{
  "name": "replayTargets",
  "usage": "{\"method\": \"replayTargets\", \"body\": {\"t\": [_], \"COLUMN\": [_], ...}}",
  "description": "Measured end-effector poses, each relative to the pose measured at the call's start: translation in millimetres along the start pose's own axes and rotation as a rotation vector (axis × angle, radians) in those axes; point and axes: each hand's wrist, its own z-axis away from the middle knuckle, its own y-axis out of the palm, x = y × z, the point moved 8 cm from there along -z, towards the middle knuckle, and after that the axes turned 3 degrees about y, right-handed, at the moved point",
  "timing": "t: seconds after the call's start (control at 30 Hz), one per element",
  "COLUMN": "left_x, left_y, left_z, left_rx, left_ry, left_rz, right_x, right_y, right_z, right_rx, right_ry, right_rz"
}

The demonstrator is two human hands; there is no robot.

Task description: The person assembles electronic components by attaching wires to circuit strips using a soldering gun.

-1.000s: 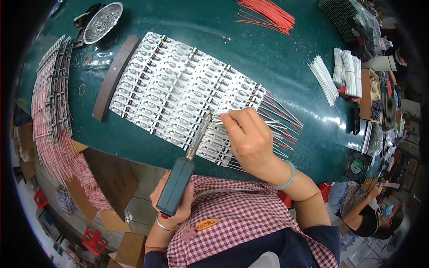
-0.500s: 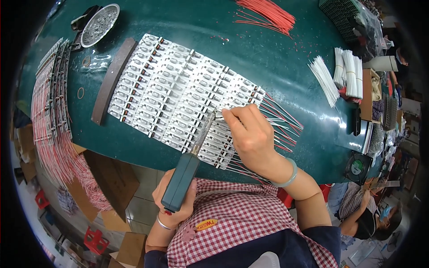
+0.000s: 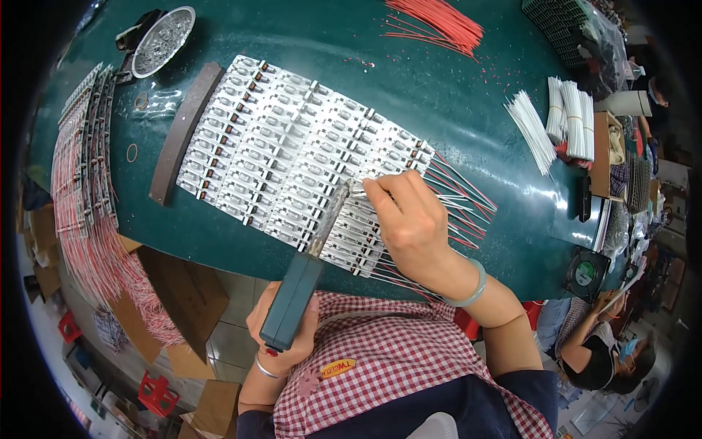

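My left hand (image 3: 305,333) is closed round the dark green handle of a soldering iron (image 3: 291,300). Its metal shaft slants up and away across a panel of white strips (image 3: 281,139) with rows of small components. My right hand (image 3: 415,219) leans over the panel's right part, thumb and forefinger pinched at the iron's tip. A thin wire seems to be between them, mostly covered by the fingers. Red and white wires (image 3: 468,208) fan out from the panel's right edge, some passing under my right hand.
A brown bar (image 3: 189,132) lies along the panel's left edge. Farther left are a metal bowl (image 3: 164,42) and wired strips (image 3: 84,154) hanging over the table's edge. Red wires (image 3: 439,25) lie at the back, white wire bundles (image 3: 570,121) and a fan (image 3: 586,272) at right. A co-worker sits lower right.
The iron and my left hand have shifted slightly to the left and toward me. My right hand stays in place. At the right, the co-worker's arms and head have moved.
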Motion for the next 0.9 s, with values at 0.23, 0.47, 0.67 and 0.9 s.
{"method": "replayTargets", "body": {"t": [0.23,0.47,0.67,0.9], "left_x": [-9.1,-2.0,-9.2,-3.2], "left_y": [0.4,-1.2,-7.6,-3.4], "left_z": [-11.7,-3.7,-9.6,-10.3], "left_rx": [0.008,-0.024,-0.068,-0.057], "left_ry": [0.024,0.035,0.068,0.002], "left_rz": [-0.037,0.002,0.040,0.088], "right_x": [0.3,0.4,0.1,-10.5], "right_y": [1.0,-0.3,-1.9,-12.0], "right_z": [0.5,0.2,-1.2,-8.1], "right_rx": [-0.006,-0.004,0.024,0.007], "right_ry": [0.001,0.006,0.019,0.112], "right_rz": [0.010,0.005,0.004,-0.037]}}
